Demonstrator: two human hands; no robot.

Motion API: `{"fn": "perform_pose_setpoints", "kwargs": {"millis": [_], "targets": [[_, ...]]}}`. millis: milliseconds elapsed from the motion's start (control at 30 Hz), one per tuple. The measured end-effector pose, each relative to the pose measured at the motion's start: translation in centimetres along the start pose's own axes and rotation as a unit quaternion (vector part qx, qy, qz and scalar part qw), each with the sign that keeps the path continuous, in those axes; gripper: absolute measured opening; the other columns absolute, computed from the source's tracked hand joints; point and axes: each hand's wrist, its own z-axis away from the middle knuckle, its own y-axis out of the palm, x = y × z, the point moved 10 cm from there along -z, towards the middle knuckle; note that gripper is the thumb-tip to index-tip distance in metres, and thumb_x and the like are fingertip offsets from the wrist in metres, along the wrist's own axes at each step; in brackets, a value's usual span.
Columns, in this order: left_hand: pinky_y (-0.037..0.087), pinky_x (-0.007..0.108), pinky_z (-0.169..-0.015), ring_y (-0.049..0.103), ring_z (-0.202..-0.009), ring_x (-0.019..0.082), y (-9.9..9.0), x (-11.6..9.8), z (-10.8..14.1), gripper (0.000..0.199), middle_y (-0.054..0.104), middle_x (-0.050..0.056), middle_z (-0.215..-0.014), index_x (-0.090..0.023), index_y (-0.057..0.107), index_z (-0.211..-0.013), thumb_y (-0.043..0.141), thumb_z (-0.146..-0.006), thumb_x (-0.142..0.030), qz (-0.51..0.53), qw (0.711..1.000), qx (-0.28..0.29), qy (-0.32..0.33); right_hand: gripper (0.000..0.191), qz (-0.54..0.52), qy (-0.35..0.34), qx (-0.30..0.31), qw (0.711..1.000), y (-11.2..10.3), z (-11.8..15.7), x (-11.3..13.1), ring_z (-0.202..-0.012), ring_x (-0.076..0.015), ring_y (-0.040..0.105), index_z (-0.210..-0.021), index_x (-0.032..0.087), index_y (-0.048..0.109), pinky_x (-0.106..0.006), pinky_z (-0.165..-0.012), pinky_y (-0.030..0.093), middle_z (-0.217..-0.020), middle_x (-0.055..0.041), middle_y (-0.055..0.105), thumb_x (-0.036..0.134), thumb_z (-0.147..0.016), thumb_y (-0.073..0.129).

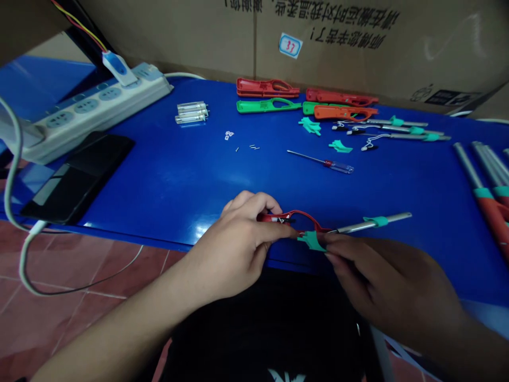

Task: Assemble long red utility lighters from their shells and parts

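Note:
Near the front edge of the blue table, my left hand (242, 244) is closed around a red lighter shell (308, 215), steadying it; a small black-and-white part shows inside the shell. My right hand (377, 270) pinches a green plastic trigger (313, 241) against the shell's near side. Beyond the right fingers, a metal lighter tube (353, 228) with a green collar extends to the right from the shell. How far the trigger sits in the shell cannot be made out.
Behind are red, green and orange shells (268, 87), green triggers (310, 126), wired metal tubes (417, 136), a screwdriver (318, 160), clear fuel tanks (191, 112) and tiny springs (254, 147). Leftward are a power strip (87, 109) and black phone (79, 178); rightward, assembled lighters (491, 217). A cardboard box (191, 37) stands behind.

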Motion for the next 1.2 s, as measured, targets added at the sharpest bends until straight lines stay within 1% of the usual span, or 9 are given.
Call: {"fn": "perform_pose_setpoints", "kwargs": {"millis": [167,400,500,600,700,867,967,1100,1200], "targets": [[0.041,0.038,-0.086,0.05,-0.104,0.021,-0.1,-0.2,-0.1,0.039,0.057,0.004,-0.117,-0.03,0.073,-0.11,0.049,-0.092,-0.006,-0.004,1.0,0.003,0.004,0.012,-0.013,0.045,0.028,0.999,0.7,-1.1,-0.6,-0.067,-0.0206,0.071,-0.101,0.019,0.058,-0.032,-0.052,0.047,-0.098,-0.0087,0.076,0.02,-0.099,0.046],[0.039,0.039,-0.086,0.049,-0.102,0.021,0.0,-0.2,-0.1,0.045,0.057,0.002,-0.115,-0.038,0.07,-0.118,0.049,-0.093,-0.007,-0.014,1.0,0.017,0.004,0.015,-0.156,0.12,0.102,0.975,2.2,-1.9,-2.8,-0.079,-0.019,0.071,-0.103,0.023,0.055,-0.031,-0.062,0.051,-0.095,-0.0037,0.073,0.026,-0.102,0.041],[0.039,0.039,-0.087,0.049,-0.101,0.02,0.1,-0.2,-0.2,0.049,0.056,0.002,-0.116,-0.04,0.07,-0.118,0.049,-0.091,-0.005,-0.018,1.0,0.024,0.007,0.014,-0.185,0.117,0.113,0.969,2.3,-1.8,-3.1,-0.084,-0.0184,0.07,-0.104,0.024,0.054,-0.031,-0.067,0.052,-0.098,-0.0032,0.072,0.026,-0.102,0.041],[0.039,0.039,-0.087,0.048,-0.101,0.02,0.1,-0.1,-0.2,0.05,0.056,0.002,-0.116,-0.039,0.07,-0.119,0.05,-0.09,-0.004,-0.017,0.999,0.027,0.007,0.013,-0.201,0.121,0.122,0.964,2.2,-1.8,-3.2,-0.082,-0.0171,0.069,-0.105,0.024,0.054,-0.031,-0.069,0.051,-0.095,-0.0019,0.071,0.027,-0.103,0.042],[0.04,0.038,-0.088,0.048,-0.101,0.02,0.1,-0.1,-0.3,0.05,0.056,0.002,-0.114,-0.039,0.071,-0.118,0.05,-0.089,-0.003,-0.006,1.0,0.027,0.006,0.012,-0.209,0.133,0.117,0.962,1.8,-1.9,-3.3,-0.077,-0.0164,0.069,-0.105,0.025,0.054,-0.03,-0.066,0.05,-0.092,-0.0011,0.071,0.028,-0.103,0.043],[0.04,0.038,-0.086,0.049,-0.102,0.02,0.0,0.0,-0.3,0.05,0.056,0.002,-0.116,-0.038,0.071,-0.117,0.05,-0.089,-0.003,-0.005,1.0,0.026,0.003,0.012,-0.176,0.121,0.099,0.972,1.4,-2.0,-2.2,-0.07,-0.0173,0.07,-0.106,0.024,0.053,-0.03,-0.058,0.048,-0.088,-0.0012,0.073,0.025,-0.102,0.042],[0.04,0.038,-0.086,0.049,-0.102,0.02,0.0,-0.1,-0.3,0.046,0.057,0.002,-0.116,-0.034,0.073,-0.112,0.05,-0.088,-0.002,-0.009,1.0,0.026,0.003,0.013,-0.154,0.114,0.093,0.977,1.6,-2.1,-1.7,-0.069,-0.0176,0.069,-0.106,0.023,0.052,-0.03,-0.057,0.048,-0.09,-0.0019,0.073,0.025,-0.103,0.04],[0.04,0.038,-0.085,0.049,-0.1,0.02,0.1,-0.2,-0.4,0.033,0.058,0.003,-0.113,-0.024,0.073,-0.094,0.05,-0.087,-0.002,-0.013,1.0,0.028,0.002,0.012,-0.158,0.088,0.106,0.978,2.1,-2.5,-1.2,-0.072,-0.0176,0.07,-0.105,0.023,0.051,-0.03,-0.06,0.049,-0.094,-0.0018,0.074,0.023,-0.102,0.04],[0.04,0.037,-0.084,0.048,-0.1,0.021,0.1,-0.2,-0.5,0.03,0.058,0.004,-0.113,-0.022,0.071,-0.091,0.049,-0.087,-0.002,-0.02,1.0,0.023,0.002,0.012,-0.142,0.094,0.11,0.979,2.2,-2.5,-1.2,-0.069,-0.0177,0.07,-0.104,0.023,0.051,-0.03,-0.058,0.048,-0.092,-0.001,0.074,0.023,-0.102,0.04]]}}
